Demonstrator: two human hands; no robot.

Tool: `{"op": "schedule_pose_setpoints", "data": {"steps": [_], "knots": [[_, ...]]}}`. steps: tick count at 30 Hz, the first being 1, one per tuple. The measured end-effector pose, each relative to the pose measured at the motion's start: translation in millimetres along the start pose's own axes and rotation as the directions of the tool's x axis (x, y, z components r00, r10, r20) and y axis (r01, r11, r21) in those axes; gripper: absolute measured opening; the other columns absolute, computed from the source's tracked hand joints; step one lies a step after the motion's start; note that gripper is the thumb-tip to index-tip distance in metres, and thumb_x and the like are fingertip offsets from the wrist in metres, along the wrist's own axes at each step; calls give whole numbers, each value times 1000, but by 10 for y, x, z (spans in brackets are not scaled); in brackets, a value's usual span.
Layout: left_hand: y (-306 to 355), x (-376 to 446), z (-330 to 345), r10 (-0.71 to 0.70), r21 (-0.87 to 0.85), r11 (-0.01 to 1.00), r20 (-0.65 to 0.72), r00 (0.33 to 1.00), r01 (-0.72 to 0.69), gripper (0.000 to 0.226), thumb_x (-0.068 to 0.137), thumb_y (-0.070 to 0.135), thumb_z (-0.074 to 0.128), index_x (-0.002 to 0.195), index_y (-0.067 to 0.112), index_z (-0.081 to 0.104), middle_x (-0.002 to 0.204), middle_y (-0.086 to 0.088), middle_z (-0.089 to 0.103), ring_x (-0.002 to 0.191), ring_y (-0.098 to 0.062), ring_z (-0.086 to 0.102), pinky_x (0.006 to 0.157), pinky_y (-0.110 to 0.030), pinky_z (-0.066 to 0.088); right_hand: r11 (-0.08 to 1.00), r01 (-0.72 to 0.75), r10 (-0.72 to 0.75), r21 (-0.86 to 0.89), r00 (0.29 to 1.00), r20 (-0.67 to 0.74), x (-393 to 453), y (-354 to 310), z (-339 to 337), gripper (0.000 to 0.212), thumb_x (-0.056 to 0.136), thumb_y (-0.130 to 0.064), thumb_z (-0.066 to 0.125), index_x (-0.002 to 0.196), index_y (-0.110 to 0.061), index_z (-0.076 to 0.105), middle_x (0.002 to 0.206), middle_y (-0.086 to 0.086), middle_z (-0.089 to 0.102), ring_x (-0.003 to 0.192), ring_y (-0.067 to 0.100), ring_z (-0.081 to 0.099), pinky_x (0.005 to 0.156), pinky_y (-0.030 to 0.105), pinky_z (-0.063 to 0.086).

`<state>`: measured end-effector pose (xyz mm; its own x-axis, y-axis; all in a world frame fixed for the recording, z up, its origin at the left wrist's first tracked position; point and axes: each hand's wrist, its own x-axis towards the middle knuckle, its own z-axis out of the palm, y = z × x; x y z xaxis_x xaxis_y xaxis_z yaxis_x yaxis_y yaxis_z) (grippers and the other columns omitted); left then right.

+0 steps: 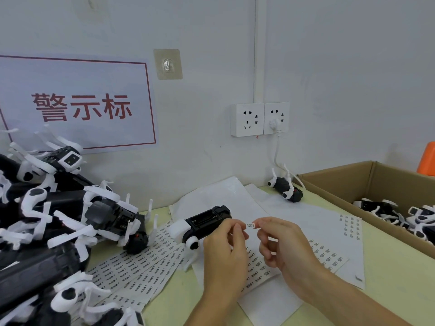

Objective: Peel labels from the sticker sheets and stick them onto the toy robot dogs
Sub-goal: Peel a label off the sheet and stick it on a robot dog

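Both hands, left hand (226, 241) and right hand (277, 241), pinch one small label (250, 225) between them, ready for the belly-up toy dog (202, 225) at nine o'clock

The dogs (58, 222) are black with white legs, lying on a pale yellow-green table (388, 274). White sheets (141, 262) carry rows of small black print. The sign (77, 102) is pale with red characters and border; the box (341, 182) is brown.

A small assembly/packing workstation — likely a toy factory bench. Lower left: a heap of identical toy robot dogs (58, 220); centre: fanned sticker sheets (131, 267); right edge: a cardboard box (341, 182) w/ more dogs — upper left: a red-bordered wall sign (77, 102).
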<state>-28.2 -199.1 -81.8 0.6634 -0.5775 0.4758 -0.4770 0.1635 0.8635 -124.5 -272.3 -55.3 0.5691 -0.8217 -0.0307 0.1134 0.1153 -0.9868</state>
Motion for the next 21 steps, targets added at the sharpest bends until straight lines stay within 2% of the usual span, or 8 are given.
{"op": "schedule_pose_setpoints", "data": {"steps": [5, 7, 10, 13, 14, 17, 19, 21], "knots": [[29, -25, -8, 102, 44, 994, -70, 992, -99, 27, 100, 9, 49, 82, 23, 64, 68, 4, 61, 55, -13, 53, 49, -24, 38, 1000, 8, -8, -10, 1000, -1, 8, 17, -3, 17, 93, -12, 58, 81, -13, 70, 62, 1, 48, 46, 15, 41, 41, 25, 29], [97, -47, -15, 194, 108, 977, -105, 975, -183, 22, 95, 11, 45, 83, 19, 62, 60, 8, 54, 57, -11, 51, 51, -19, 35, 998, 43, -44, -46, 999, -25, 11, 24, -15, 13, 93, -13, 61, 82, -12, 68, 62, 1, 48, 45, 16, 42, 40, 24, 30], [298, -7, -51, 326, 254, 920, -83, 942, -297, 21, 83, 7, 44, 91, 11, 62, 76, 10, 57, 71, -6, 52, 60, -17, 41, 979, 118, -128, -166, 990, -52, 15, 37, -25, 6, 93, -16, 64, 90, -11, 66, 61, 3, 47, 44, 15, 41, 40, 24, 31], [462, 129, -138, 408, 554, 753, 33, 912, -356, 35, 75, 6, 52, 109, 11, 61, 98, 1, 61, 89, -15, 56, 70, -32, 50, 959, 157, -175, -235, 983, -58, 24, 63, -19, 3, 94, -19, 65, 93, -16, 65, 60, 3, 52, 41, 12, 42, 39, 22, 33], [482, 170, -174, 356, 656, 678, 103, 929, -332, 44, 76, 10, 56, 120, 11, 56, 110, -1, 60, 102, -21, 56, 81, -37, 50, 952, 168, -189, -257, 980, -59, 30, 76, -18, 2, 94, -20, 65, 93, -18, 65, 61, 1, 54, 42, 12, 43, 40, 22, 34], [426, 267, -324, -24, 848, 498, 226, 974, -184, 66, 88, 31, 51, 147, 15, 26, 145, -2, 40, 139, -24, 32, 114, -42, 28, 929, 198, -224, -313, 973, -51, 45, 118, -28, 1, 93, -22, 65, 93, -23, 65, 62, -5, 55, 48, 14, 44, 43, 20, 35], [348, 294, -397, -170, 903, 389, 265, 949, -183, 61, 88, 29, 48, 144, 17, 26, 138, -1, 44, 134, -24, 36, 116, -41, 22, 921, 212, -238, -327, 970, -40, 54, 140, -39, 3, 93, -22, 65, 92, -25, 65, 63, -6, 56, 49, 16, 44, 43, 20, 35], [314, 321, -457, -160, 927, 314, 264, 951, -205, 41, 89, 22, 48, 129, 19, 37, 112, 5, 49, 111, -19, 48, 102, -34, 28, 912, 225, -252, -342, 967, -34, 63, 154, -45, 4, 93, -22, 65, 92, -26, 65, 63, -7, 56, 50, 16, 44, 44, 20, 35]]}}
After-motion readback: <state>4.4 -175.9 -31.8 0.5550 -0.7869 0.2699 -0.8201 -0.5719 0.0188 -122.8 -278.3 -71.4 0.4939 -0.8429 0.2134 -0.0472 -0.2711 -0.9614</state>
